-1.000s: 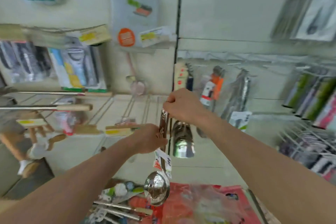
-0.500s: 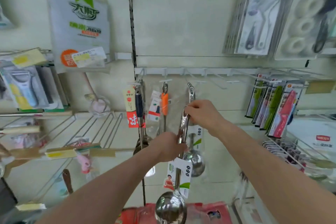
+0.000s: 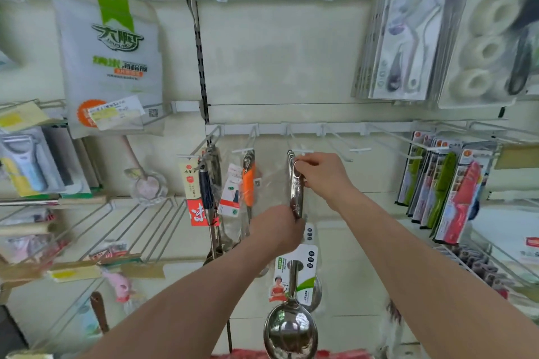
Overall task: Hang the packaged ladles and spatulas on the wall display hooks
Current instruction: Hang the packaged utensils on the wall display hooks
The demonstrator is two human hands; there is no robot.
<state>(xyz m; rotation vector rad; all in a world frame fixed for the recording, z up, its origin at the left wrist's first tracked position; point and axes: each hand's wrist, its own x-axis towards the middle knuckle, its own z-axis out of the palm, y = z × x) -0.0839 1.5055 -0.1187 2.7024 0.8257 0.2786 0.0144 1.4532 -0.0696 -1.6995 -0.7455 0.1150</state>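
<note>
Now the whole view has swung upward: a second ago we were looking at the lower shelves and the red packaging near the floor, and now the cream wall display [image 3: 280, 61] fills the frame, with its white rail of hooks [image 3: 344, 128] running across the middle. That lift brings the target into plain sight.

With it, the steel ladle [image 3: 296, 195] has risen. It hangs upright between our hands, its bowl low in the frame, its printed label card [image 3: 296, 274] just above the bowl, and the top of its handle up at hook level rather than well below it, as it was half a second ago.

Our right hand [image 3: 323, 178] has climbed with the handle top; its fingers are curled round the end of the handle, pinching it right at the front tip of the hook [image 3: 304, 151]. Our left hand [image 3: 277, 230] grips the handle lower down, fingers wrapped round it, steadying the ladle.

On that same hook, just behind, sit the ladles already hung [image 3: 289, 159], and the orange-handled utensil [image 3: 248, 183] hangs one hook to the left.

We judge the hanging hole to be about at the hook tip, though we cannot tell whether it is threaded on yet. What seems left is to slide it back along the wire and release.
</note>
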